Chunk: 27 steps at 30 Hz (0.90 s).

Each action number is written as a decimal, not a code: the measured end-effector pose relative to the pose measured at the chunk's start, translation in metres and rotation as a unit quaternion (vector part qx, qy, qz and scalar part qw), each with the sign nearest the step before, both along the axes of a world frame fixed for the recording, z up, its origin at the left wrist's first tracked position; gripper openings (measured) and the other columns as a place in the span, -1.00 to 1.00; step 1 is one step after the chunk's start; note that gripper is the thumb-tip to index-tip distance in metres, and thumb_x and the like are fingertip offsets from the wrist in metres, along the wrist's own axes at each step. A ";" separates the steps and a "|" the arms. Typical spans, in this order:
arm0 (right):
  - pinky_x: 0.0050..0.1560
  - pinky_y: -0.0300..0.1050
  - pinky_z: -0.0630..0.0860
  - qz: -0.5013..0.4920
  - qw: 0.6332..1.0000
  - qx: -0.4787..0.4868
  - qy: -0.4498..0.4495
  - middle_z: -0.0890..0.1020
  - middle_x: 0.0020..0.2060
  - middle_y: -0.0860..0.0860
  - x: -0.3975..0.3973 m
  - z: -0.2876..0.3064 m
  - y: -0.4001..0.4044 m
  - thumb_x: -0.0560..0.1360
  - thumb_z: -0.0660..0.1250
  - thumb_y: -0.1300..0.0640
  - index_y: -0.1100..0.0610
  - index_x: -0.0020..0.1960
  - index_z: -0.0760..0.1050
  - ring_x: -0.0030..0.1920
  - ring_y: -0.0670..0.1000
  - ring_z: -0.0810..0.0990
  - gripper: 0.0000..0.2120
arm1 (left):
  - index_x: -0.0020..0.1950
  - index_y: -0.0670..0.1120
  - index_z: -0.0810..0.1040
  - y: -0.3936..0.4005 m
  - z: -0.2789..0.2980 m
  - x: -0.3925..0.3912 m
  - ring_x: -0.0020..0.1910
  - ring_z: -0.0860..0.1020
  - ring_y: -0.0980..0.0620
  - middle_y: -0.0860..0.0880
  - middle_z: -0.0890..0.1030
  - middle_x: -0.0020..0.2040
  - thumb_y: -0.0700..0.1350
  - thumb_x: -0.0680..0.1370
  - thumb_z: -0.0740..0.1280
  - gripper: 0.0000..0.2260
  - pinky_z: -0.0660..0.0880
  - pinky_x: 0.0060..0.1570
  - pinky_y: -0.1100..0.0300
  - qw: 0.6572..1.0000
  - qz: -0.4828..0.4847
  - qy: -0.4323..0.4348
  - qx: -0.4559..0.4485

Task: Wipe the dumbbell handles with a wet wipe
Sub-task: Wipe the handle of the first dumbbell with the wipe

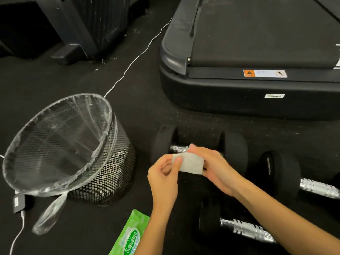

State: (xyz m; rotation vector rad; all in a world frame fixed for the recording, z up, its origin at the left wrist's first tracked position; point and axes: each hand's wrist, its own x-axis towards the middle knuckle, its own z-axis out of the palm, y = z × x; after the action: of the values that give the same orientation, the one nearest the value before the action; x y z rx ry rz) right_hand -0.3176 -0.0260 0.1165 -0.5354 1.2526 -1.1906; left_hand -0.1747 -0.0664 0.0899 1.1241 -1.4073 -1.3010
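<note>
Both hands meet over the far dumbbell [200,144], holding a folded white wet wipe [189,163] between them. Left hand [163,178]: fingers curled, thumb pressed on the wipe's left edge, pinching it. Right hand [215,172]: fingers wrapped over the wipe's top and right side, gripping it from above. The wipe sits just above/in front of that dumbbell's chrome handle [177,148], of which only a short bit shows left of the hands; can't tell whether wipe and handle touch.

Two more dumbbells lie on the black floor [143,111] to the right and nearer: one w/ a chrome handle at the right edge [320,188], partly cut off, and one low in the frame [246,230] under the right forearm (its handle is ringed w/ grooves).

Left of the hands stands a black mesh wastebasket [110,173] w/ a clear plastic liner [60,137], tilted in this wide view, mouth toward the camera. A green wet-wipe pack [131,234] lies on the floor at the bottom, just beside the left forearm. Behind the dumbbells is the rear end of a treadmill [239,52]. A thin white cable [132,61] runs across the floor, and a small black adapter [18,201] sits near the basket's lower left.
</note>
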 end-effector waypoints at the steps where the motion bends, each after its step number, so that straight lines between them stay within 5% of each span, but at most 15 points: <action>1: 0.17 -0.08 0.56 0.013 1.000 -0.006 -0.005 0.68 0.06 0.00 0.005 -0.001 0.002 0.48 0.38 0.01 0.10 0.15 0.61 0.12 -0.04 0.64 -0.71 | -0.02 -0.12 0.68 0.000 0.002 0.000 -0.11 0.69 0.03 -0.04 0.72 -0.15 -0.23 0.54 0.42 -0.93 0.59 -0.11 0.19 1.000 0.000 0.001 -0.002; 5: 0.20 -0.01 0.56 -0.023 1.000 0.006 0.015 0.67 0.11 0.09 0.014 -0.012 0.003 0.57 0.30 0.15 0.16 0.24 0.56 0.14 0.01 0.63 -0.73 | 0.12 -0.07 0.60 -0.023 0.001 0.007 -0.01 0.62 0.09 0.05 0.63 0.02 -0.18 0.53 0.43 -0.83 0.52 -0.02 0.17 0.969 0.080 -0.156 -0.173; 7: 0.13 -0.08 0.58 -0.068 0.980 0.019 0.187 0.68 0.01 0.15 0.008 -0.017 -0.007 0.59 0.27 0.15 0.14 0.30 0.54 0.04 0.07 0.65 -0.71 | 0.26 -0.10 0.55 -0.050 -0.005 0.006 0.23 0.52 0.06 0.01 0.57 0.22 -0.12 0.61 0.34 -0.76 0.45 0.21 0.09 0.925 0.101 -0.251 -0.267; 10: -0.18 -0.43 0.49 -0.056 0.863 -0.025 0.501 0.68 0.01 0.09 -0.002 -0.017 -0.034 0.62 0.22 0.15 0.11 0.40 0.44 -0.16 -0.08 0.62 -0.65 | 0.54 -0.01 0.29 -0.078 -0.016 -0.004 0.56 0.14 0.11 0.05 0.28 0.55 0.03 0.69 0.09 -0.58 0.15 0.48 0.05 0.897 0.011 -0.359 -0.259; 12: 0.08 -0.31 0.49 0.009 0.762 -0.056 0.645 0.60 0.19 0.09 0.001 -0.029 -0.056 0.60 0.22 0.22 0.15 0.45 0.33 0.05 -0.01 0.61 -0.58 | 0.60 0.05 0.13 -0.084 -0.031 -0.009 0.59 -0.04 0.17 0.12 0.10 0.61 0.07 0.69 -0.04 -0.55 0.00 0.54 0.02 0.860 -0.037 -0.425 -0.279; 14: 0.47 -0.06 0.18 0.094 0.663 -0.082 0.739 0.44 0.38 0.16 0.012 -0.051 -0.070 0.55 0.26 0.28 0.23 0.50 0.21 0.36 0.11 0.44 -0.45 | 0.60 0.06 0.13 -0.086 -0.041 -0.010 0.59 -0.03 0.16 0.12 0.12 0.60 0.08 0.69 -0.09 -0.54 0.01 0.55 -0.03 0.835 -0.046 -0.459 -0.299; 16: 0.52 0.03 -0.11 0.170 0.583 -0.091 0.789 0.27 0.49 0.23 0.021 -0.068 -0.066 0.55 0.24 0.29 0.30 0.53 0.08 0.50 0.16 0.23 -0.38 | 0.57 0.02 0.22 -0.088 -0.045 -0.011 0.58 0.06 0.12 0.09 0.23 0.57 0.06 0.68 -0.09 -0.54 0.06 0.54 -0.05 0.827 -0.033 -0.468 -0.309; 18: 0.50 0.04 -0.17 0.208 0.533 -0.117 0.812 0.11 0.53 0.24 0.016 -0.079 -0.048 0.57 0.17 0.28 0.31 0.54 -0.01 0.55 0.17 0.08 -0.39 | 0.55 -0.01 0.28 -0.089 -0.046 -0.012 0.57 0.13 0.08 0.05 0.29 0.55 0.05 0.68 -0.08 -0.54 0.08 0.53 -0.04 0.825 -0.027 -0.469 -0.313; 20: 0.48 0.03 -0.19 0.210 0.510 -0.129 0.824 0.07 0.53 0.23 0.012 -0.080 -0.035 0.57 0.11 0.27 0.30 0.54 -0.01 0.55 0.17 0.03 -0.41 | 0.54 -0.02 0.29 -0.087 -0.047 -0.012 0.57 0.15 0.07 0.04 0.31 0.54 0.04 0.68 -0.09 -0.54 0.11 0.52 -0.04 0.821 -0.029 -0.472 -0.319; 23: 0.44 -0.03 -0.27 0.193 0.568 -0.105 0.793 0.06 0.55 0.21 0.015 -0.079 -0.048 0.56 0.12 0.31 0.28 0.55 -0.05 0.56 0.13 0.04 -0.38 | 0.54 -0.04 0.30 -0.087 -0.048 -0.014 0.57 0.15 0.07 0.04 0.32 0.54 0.03 0.68 -0.09 -0.54 0.12 0.52 -0.03 0.816 -0.024 -0.479 -0.323; 27: 0.44 0.03 0.14 0.207 0.555 -0.119 0.797 0.47 0.37 0.19 0.024 -0.097 -0.034 0.36 0.20 0.29 0.27 0.39 0.41 0.41 0.12 0.40 -0.42 | 0.53 -0.04 0.31 -0.087 -0.051 -0.012 0.56 0.17 0.08 0.04 0.32 0.53 0.01 0.68 -0.08 -0.54 0.12 0.52 -0.02 0.816 -0.013 -0.477 -0.327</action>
State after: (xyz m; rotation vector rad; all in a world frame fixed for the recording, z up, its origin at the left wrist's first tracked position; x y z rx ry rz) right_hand -0.2938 -0.0599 0.0197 -2.3011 2.1665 -0.1213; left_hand -0.1870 -0.1531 0.0394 1.2836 -2.3410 -0.0880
